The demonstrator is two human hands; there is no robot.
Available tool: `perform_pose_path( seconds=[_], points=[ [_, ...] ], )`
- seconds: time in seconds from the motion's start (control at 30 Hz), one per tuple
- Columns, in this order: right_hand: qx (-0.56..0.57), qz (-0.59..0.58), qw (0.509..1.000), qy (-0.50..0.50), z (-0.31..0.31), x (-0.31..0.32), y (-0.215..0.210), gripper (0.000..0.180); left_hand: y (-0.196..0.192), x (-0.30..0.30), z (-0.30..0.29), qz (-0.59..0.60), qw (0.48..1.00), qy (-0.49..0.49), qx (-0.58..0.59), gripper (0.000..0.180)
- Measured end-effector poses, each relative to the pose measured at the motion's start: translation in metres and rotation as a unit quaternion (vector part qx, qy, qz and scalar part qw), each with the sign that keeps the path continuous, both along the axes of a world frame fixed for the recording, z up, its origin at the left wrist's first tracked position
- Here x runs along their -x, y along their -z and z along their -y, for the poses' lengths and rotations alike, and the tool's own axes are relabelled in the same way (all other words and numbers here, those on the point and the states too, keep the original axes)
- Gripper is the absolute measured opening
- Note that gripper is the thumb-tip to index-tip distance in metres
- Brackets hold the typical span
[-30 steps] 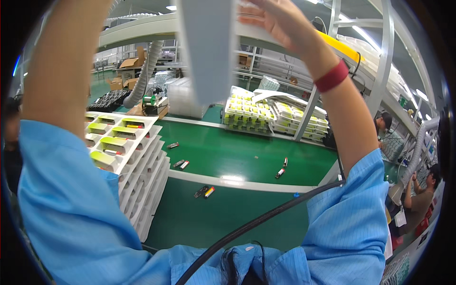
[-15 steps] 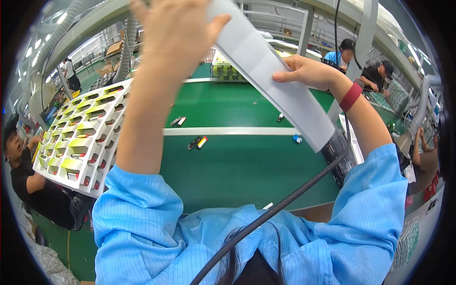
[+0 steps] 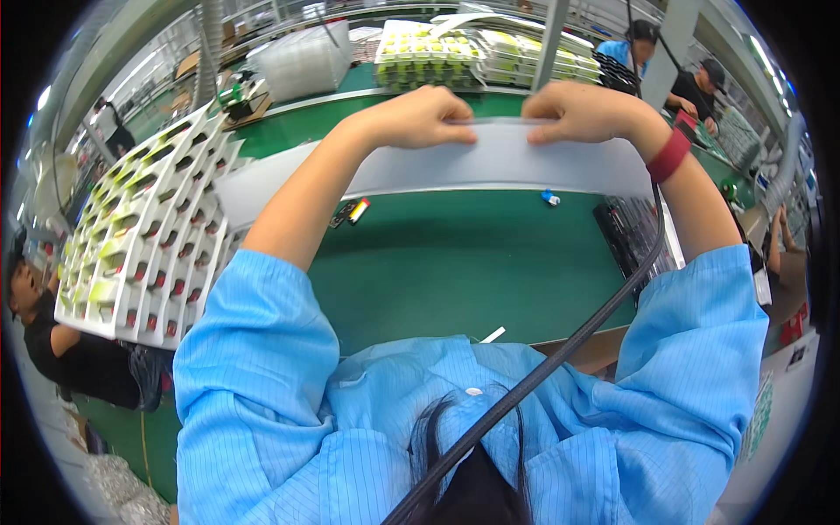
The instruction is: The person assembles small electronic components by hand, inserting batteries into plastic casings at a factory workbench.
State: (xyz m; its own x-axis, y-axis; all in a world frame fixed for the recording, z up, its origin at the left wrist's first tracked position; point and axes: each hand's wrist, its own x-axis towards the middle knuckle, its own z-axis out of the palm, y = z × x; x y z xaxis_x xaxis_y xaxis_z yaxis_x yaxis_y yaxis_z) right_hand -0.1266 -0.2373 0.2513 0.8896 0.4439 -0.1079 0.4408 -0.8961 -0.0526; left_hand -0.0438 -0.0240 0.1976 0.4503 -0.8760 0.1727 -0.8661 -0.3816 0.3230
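Observation:
A long, whitish, slightly translucent flat strip (image 3: 499, 166) stretches sideways above the green table, held along its far edge. My left hand (image 3: 418, 118) pinches that edge a little left of the strip's middle. A short way to the right, my right hand (image 3: 584, 114), with a red band on the wrist, grips the same edge. Thumbs are on the near face; the other fingers curl behind it, partly hidden. The strip's left end passes behind my left forearm and reaches the stacked white trays (image 3: 131, 254), whose pockets hold small red-ended pieces.
On the green table (image 3: 464, 271) lie a small black and red-yellow piece (image 3: 352, 212) and a blue bit (image 3: 549, 198). Black trays (image 3: 623, 236) stand at right, with a black cable (image 3: 560, 341) crossing in front. More trays (image 3: 429, 57) are stacked at the back. Co-workers sit around.
The strip has swung from a steep slant to nearly level. My left hand has come down and toward the right; my right hand has shifted slightly along the edge. The view has tilted a little.

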Motion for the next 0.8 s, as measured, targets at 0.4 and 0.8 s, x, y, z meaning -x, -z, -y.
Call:
perform_pose_path(
  seconds=[0.4,0.8],
  points=[
    [-0.224,0.546,0.807,-0.033,-0.009,0.144,0.093,0.024,0.09,-0.018,0.024,-0.116,0.989,0.016,-0.085,0.033],
    [-0.315,0.013,0.944,0.096,0.001,0.018,0.21,0.03,0.132,-0.007,0.007,-0.234,0.967,0.04,-0.094,0.028]
  ],
)
